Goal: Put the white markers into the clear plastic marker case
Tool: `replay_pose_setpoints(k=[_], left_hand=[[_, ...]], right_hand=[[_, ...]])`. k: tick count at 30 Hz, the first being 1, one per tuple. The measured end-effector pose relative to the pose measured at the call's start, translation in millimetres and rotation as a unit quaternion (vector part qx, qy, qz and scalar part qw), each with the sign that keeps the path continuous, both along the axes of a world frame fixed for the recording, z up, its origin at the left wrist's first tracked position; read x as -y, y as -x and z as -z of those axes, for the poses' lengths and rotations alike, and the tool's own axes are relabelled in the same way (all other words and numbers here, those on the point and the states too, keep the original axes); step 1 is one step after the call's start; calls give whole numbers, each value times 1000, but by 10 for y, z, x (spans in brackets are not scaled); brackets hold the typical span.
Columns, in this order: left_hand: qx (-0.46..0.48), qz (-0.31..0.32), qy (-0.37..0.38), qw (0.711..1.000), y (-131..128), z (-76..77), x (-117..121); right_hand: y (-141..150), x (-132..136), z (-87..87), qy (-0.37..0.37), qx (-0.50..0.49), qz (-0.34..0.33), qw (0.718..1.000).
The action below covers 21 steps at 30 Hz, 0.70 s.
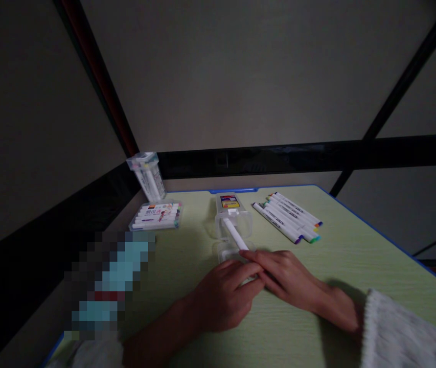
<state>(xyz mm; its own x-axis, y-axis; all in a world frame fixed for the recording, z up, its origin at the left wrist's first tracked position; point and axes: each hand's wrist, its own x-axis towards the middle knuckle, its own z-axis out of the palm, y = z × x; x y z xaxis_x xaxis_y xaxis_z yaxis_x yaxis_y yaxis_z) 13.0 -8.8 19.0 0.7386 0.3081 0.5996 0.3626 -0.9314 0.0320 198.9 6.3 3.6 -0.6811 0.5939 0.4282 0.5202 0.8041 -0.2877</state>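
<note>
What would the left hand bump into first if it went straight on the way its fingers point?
Most likely the right hand: the left hand points at its fingers, by the near end of the white marker. Any gap between them is hard to judge.

Two hands are showing, one left hand [227, 296] and one right hand [287, 276], and two sleeves [397, 332]. One marker [235, 235] is being held; at least five loose markers [290, 217] are lying overlapped. Three cases [156, 215] are resting on one table [187, 260].
</note>
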Motion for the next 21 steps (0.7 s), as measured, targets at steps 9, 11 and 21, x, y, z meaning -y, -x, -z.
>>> replay_pose_setpoints(k=[9,11,21], left_hand=[[-20,-10,10,1000,10,4,11],[-29,-16,12,999,11,5,12],[-64,-18,16,998,15,14,6]], right_hand=[[-3,1,-10,4,8,4,1000],[-3,3,-11,3,8,4,1000],[-11,10,-9,22,12,4,1000]])
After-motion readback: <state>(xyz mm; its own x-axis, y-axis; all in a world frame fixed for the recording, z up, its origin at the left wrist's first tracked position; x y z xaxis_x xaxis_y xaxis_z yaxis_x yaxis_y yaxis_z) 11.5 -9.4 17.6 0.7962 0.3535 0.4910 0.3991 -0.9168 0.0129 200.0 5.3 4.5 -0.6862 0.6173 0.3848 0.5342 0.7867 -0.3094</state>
